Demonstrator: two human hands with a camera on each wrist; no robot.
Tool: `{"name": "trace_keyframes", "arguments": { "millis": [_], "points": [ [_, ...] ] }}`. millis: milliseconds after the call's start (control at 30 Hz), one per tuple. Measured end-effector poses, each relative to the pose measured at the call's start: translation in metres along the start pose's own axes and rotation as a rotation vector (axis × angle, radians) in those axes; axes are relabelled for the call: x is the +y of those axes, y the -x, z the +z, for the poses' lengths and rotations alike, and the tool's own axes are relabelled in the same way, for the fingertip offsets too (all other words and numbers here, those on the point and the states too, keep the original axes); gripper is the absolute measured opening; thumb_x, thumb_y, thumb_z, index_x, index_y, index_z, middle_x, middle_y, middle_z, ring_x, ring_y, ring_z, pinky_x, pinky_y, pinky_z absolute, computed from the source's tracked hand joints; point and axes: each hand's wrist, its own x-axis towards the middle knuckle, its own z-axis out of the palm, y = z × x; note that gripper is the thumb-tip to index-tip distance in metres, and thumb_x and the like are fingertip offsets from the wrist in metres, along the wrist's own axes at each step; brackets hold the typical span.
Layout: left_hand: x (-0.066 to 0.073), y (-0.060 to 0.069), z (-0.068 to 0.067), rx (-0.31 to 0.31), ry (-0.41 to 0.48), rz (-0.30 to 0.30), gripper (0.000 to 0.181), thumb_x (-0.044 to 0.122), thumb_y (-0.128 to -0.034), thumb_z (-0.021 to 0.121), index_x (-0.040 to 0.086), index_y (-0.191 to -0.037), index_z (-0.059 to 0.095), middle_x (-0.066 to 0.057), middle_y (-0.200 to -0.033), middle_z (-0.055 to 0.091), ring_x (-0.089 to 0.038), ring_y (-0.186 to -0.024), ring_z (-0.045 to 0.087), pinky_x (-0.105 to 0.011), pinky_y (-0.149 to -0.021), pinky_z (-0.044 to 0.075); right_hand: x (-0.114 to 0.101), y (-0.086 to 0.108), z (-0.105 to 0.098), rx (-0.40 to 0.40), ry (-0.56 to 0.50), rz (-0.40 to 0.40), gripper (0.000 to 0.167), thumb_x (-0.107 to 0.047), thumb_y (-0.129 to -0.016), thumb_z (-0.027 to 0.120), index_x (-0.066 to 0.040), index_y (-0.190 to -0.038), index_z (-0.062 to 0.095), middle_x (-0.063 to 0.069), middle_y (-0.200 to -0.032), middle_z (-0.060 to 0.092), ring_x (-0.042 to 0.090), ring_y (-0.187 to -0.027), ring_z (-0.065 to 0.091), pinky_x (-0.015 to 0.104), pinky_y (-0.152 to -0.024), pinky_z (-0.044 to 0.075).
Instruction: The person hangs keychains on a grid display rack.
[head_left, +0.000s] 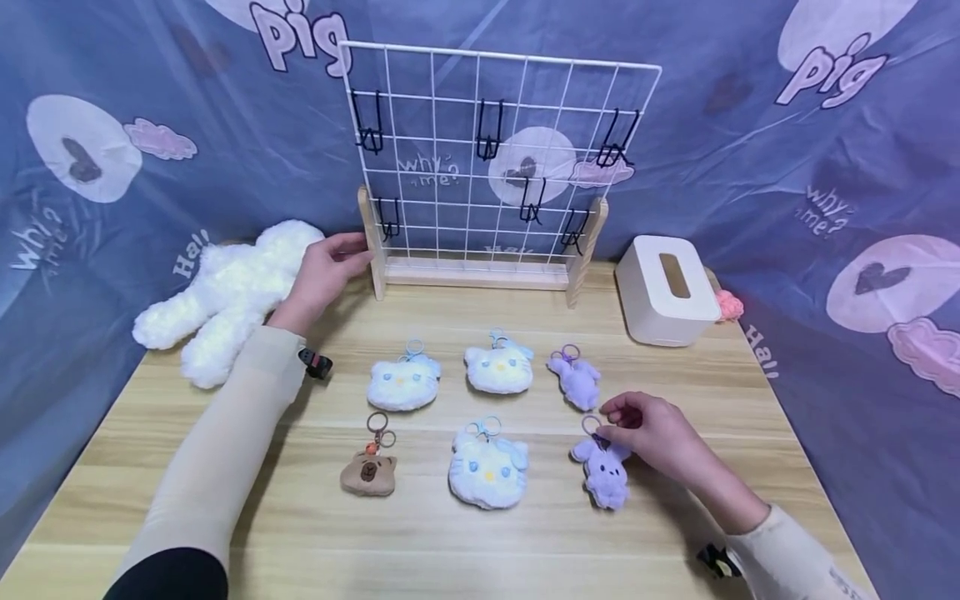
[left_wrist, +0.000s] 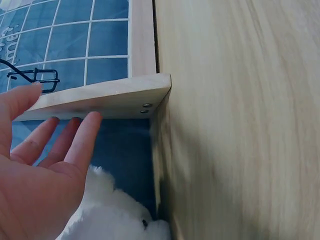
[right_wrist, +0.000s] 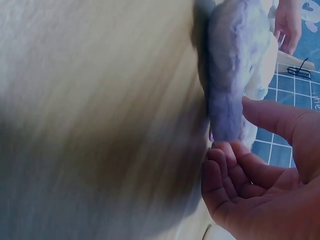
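Observation:
My left hand is at the left wooden post of a white wire grid rack. Its fingers are loosely bent beside the post; whether they touch it I cannot tell. On the table, my right hand reaches the top of the nearer purple plush keychain, by its ring. Thumb and fingers stand apart around its ear. Around it lie another purple plush keychain, white cat-face keychains with blue bows, and a brown capybara-face keychain.
Black hooks hang on the grid. A white fluffy plush lies at the left, under my left forearm. At the back right stands a white tissue box, with something pink behind it. Blue printed cloth surrounds the table.

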Motion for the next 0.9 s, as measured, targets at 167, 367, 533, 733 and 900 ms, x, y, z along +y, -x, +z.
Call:
{"name": "trace_keyframes", "arguments": {
  "millis": [167, 367, 533, 733, 900],
  "points": [
    [0.001, -0.003, 0.008, -0.028, 0.109, -0.043, 0.056, 0.021, -0.1106, 0.073, -0.002, -0.159, 0.058, -0.023, -0.151, 0.063, -0.001, -0.107, 0.07, -0.02, -0.104, 0.068, -0.001, 0.0, 0.004, 0.009, -0.036, 0.03, 0.042, -0.026, -0.094, 0.093, -0.002, -0.123, 0.076, 0.003, -0.102, 0.075, 0.012, -0.091, 0.065, 0.018, -0.073, 0.055],
    [-0.004, -0.004, 0.009, -0.01, 0.115, -0.064, 0.052, 0.017, -0.1116, 0.071, -0.003, -0.158, 0.058, -0.027, -0.151, 0.063, 0.001, -0.1, 0.071, -0.028, -0.104, 0.07, -0.001, -0.004, 0.005, 0.003, -0.041, 0.042, 0.034, -0.027, -0.094, 0.092, -0.005, -0.114, 0.077, 0.001, -0.097, 0.075, 0.011, -0.086, 0.064, 0.018, -0.07, 0.053],
    [-0.008, -0.005, 0.008, -0.012, 0.12, -0.053, 0.05, 0.018, -0.1123, 0.07, -0.004, -0.157, 0.059, -0.027, -0.151, 0.063, 0.002, -0.101, 0.069, -0.029, -0.103, 0.071, -0.003, -0.008, 0.002, -0.021, -0.019, 0.043, 0.028, -0.025, -0.094, 0.092, -0.006, -0.109, 0.077, 0.0, -0.093, 0.073, 0.013, -0.086, 0.063, 0.019, -0.069, 0.051],
    [-0.011, -0.004, 0.008, -0.009, 0.126, -0.031, 0.048, 0.016, -0.1131, 0.068, -0.007, -0.154, 0.058, -0.027, -0.147, 0.062, -0.001, -0.102, 0.069, -0.028, -0.099, 0.072, -0.005, -0.009, 0.002, -0.045, 0.007, 0.043, 0.025, -0.024, -0.093, 0.092, -0.008, -0.105, 0.077, -0.001, -0.091, 0.071, 0.014, -0.085, 0.062, 0.02, -0.069, 0.049],
    [-0.009, -0.006, 0.01, -0.007, 0.138, -0.026, 0.047, 0.014, -0.1134, 0.067, -0.007, -0.154, 0.058, -0.028, -0.147, 0.062, -0.007, -0.105, 0.07, -0.029, -0.098, 0.072, -0.007, -0.009, 0.001, -0.035, 0.025, 0.029, 0.026, -0.024, -0.092, 0.093, -0.007, -0.103, 0.075, -0.001, -0.089, 0.07, 0.013, -0.084, 0.062, 0.02, -0.068, 0.049]
  ]
}}
